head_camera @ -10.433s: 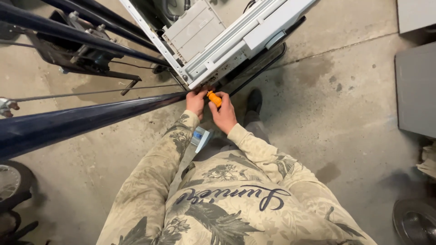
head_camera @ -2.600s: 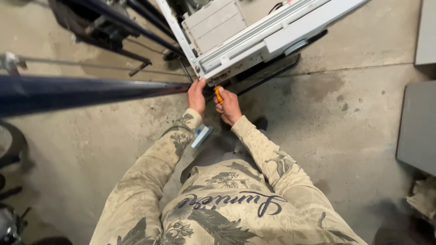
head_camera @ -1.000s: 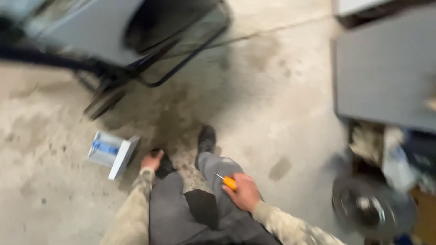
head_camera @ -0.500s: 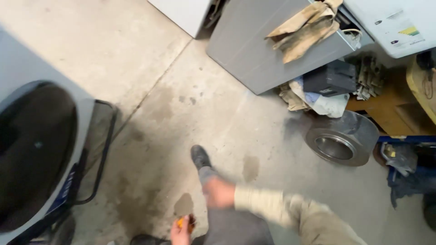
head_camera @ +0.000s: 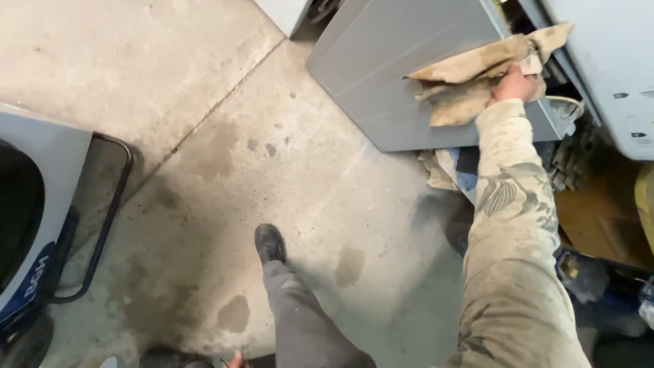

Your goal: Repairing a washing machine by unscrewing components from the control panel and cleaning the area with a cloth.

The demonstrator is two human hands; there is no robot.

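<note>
Head view: right hand [head_camera: 512,86] grips rag [head_camera: 477,75]; left hand [head_camera: 235,359] cropped.

Tan rag [head_camera: 470,85], grey panel [head_camera: 395,75], leaf-patterned beige sleeve [head_camera: 511,225].

We see even, soft daylight across the concrete floor [head_camera: 204,102], with only faint shadows. Focus is fairly sharp at the centre; the sleeve [head_camera: 511,272] and lower edge blur slightly. No harsh glare.

A repair workshop, by the look of it. The stained concrete floor [head_camera: 225,136] holds a grey metal panel [head_camera: 415,75] with a dirty rag [head_camera: 470,82], a white appliance [head_camera: 30,204] on its side, and piled parts [head_camera: 572,163].
</note>
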